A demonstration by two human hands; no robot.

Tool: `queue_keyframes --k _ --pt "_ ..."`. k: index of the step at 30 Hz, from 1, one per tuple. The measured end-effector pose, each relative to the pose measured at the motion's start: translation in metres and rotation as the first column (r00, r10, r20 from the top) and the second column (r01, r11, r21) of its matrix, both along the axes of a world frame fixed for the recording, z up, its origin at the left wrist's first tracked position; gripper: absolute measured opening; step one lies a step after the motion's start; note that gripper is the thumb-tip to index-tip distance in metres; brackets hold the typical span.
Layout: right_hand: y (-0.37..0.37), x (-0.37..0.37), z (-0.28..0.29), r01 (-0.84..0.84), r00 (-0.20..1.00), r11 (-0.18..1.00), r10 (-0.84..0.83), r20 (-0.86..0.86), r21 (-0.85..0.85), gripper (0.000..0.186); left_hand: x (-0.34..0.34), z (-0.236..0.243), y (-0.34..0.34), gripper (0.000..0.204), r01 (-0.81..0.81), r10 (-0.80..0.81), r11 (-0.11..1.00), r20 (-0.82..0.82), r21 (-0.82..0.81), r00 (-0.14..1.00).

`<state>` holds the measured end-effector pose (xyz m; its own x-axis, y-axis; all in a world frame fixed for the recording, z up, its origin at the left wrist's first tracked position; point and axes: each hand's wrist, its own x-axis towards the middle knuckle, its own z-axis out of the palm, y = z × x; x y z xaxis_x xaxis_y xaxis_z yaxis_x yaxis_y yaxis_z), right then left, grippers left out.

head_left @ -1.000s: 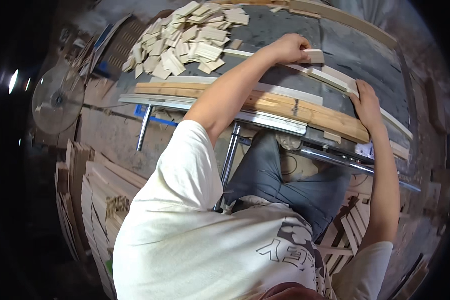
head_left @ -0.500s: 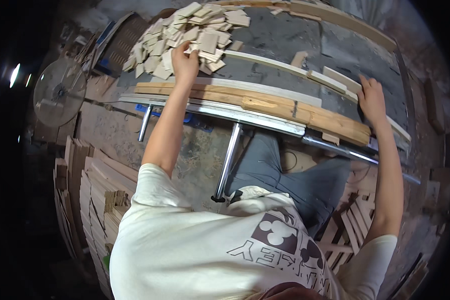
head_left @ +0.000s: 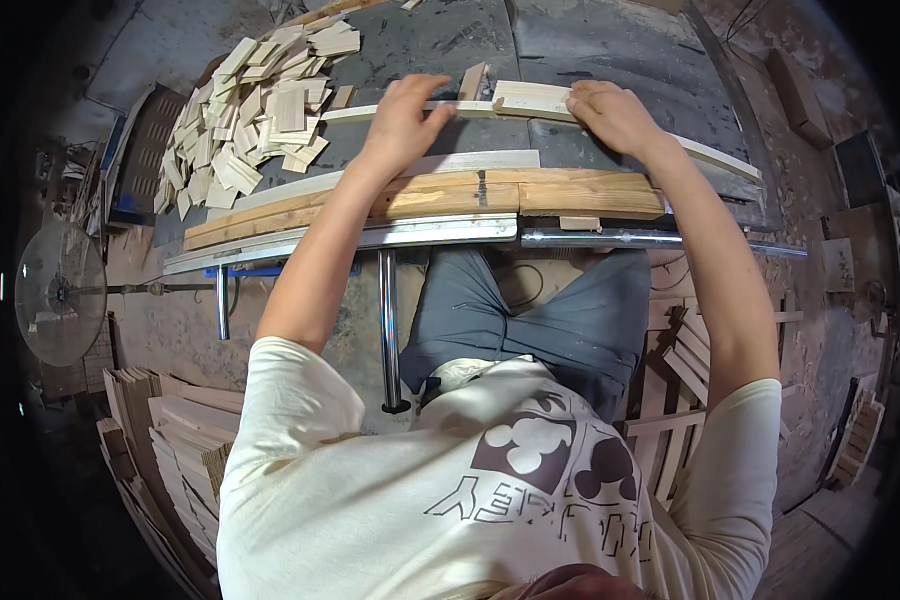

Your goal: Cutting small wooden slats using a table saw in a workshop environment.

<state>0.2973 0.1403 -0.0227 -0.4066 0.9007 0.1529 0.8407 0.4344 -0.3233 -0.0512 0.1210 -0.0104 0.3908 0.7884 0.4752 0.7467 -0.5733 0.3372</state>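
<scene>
On the dark tabletop [head_left: 430, 50], a long thin pale wooden strip [head_left: 350, 115] runs from side to side. A shorter wooden piece [head_left: 530, 97] lies along it near the middle. My left hand [head_left: 402, 122] is over the long strip, fingers stretched out and thumb apart, with nothing visible in it. My right hand [head_left: 615, 115] has its fingers bent over the right end of the shorter piece; its thumb is hidden. To the left of my left hand is a heap of thin, flat wood pieces [head_left: 245, 115]. A small loose offcut [head_left: 472, 82] lies just behind the strip.
Thick timber bars [head_left: 580, 192] lie along the table's near edge, beside a metal rail [head_left: 450, 232] with round legs. A round fan [head_left: 60, 293] stands at far left. Board stacks [head_left: 185, 440] are on the floor at lower left, with wooden slats [head_left: 660, 450] at lower right.
My left hand has left the heap of wood pieces and moved right, over the long strip. My right hand now covers the shorter piece's right end. The whole view has shifted.
</scene>
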Motion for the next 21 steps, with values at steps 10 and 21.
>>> queue_keyframes --k 10,21 --pt "-0.009 -0.034 -0.01 0.052 0.99 0.997 -0.06 0.126 0.064 0.057 0.038 -0.015 0.032 0.04 0.102 -0.112 0.994 -0.332 -0.049 0.937" --pt "-0.03 0.012 -0.004 0.105 0.992 0.98 -0.116 0.054 0.167 0.043 0.043 -0.01 0.028 0.032 0.079 -0.063 0.996 -0.336 0.032 0.94"
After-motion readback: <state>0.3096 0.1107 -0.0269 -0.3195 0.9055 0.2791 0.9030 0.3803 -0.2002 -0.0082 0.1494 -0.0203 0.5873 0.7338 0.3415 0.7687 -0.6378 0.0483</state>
